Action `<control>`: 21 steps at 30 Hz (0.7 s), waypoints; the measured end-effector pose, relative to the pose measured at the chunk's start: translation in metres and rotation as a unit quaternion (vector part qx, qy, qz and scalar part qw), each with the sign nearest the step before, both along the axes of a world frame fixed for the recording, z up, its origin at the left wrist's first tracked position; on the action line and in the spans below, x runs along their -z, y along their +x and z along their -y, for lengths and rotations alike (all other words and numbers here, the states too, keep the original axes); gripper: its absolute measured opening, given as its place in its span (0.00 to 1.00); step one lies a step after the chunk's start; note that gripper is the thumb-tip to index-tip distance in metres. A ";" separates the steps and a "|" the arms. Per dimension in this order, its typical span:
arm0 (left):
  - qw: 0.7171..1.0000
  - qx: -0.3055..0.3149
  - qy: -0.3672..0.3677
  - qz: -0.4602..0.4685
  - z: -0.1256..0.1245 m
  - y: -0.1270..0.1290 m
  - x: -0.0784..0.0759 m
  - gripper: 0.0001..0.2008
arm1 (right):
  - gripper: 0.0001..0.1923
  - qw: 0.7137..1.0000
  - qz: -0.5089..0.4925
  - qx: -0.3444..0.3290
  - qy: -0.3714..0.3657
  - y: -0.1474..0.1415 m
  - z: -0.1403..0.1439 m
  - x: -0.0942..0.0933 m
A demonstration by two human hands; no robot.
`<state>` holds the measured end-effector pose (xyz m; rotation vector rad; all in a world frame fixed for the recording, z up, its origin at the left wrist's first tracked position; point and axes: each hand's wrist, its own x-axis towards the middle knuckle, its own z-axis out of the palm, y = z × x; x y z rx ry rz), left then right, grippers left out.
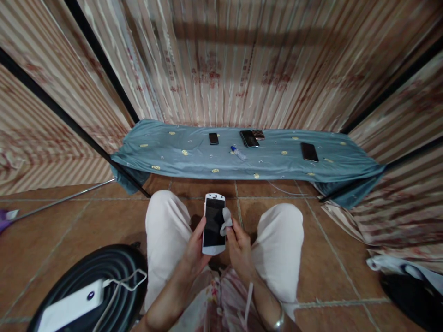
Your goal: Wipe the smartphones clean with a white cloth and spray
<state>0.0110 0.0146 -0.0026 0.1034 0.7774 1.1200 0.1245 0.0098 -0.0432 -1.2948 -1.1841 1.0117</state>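
A white smartphone [213,230] with a dark screen lies upright in my left hand [198,246], whose fingers wrap its left edge and back. My right hand [239,242] pinches a small grey cloth [226,222] against the right side of the screen. Both hands are between my knees, above the tiled floor. Beyond them, on a low shelf covered in blue-green cloth [197,163], lie a small dark phone [213,139], a larger dark phone [249,139] and a black phone [309,152]. A clear bottle with a blue cap [238,153] rests on its side there.
A dark reddish packet [258,134] lies behind the larger phone. At lower left, a white power bank [72,304] with a cable sits on a round black ribbed stool [128,276]. Black poles [104,60] flank the shelf; striped curtains hang around. A black object [411,295] is at lower right.
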 end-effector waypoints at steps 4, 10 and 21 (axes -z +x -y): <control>1.000 0.018 0.009 0.001 0.005 0.006 0.002 0.24 | 0.20 1.000 0.002 0.013 -0.005 0.010 -0.013 -0.003; 0.999 0.032 -0.027 0.006 0.012 0.012 -0.007 0.19 | 0.20 1.000 -0.008 0.014 -0.014 0.020 -0.026 -0.006; 0.996 0.043 -0.043 -0.060 0.020 0.021 -0.004 0.17 | 0.22 0.983 0.147 -0.050 0.094 0.037 -0.031 -0.014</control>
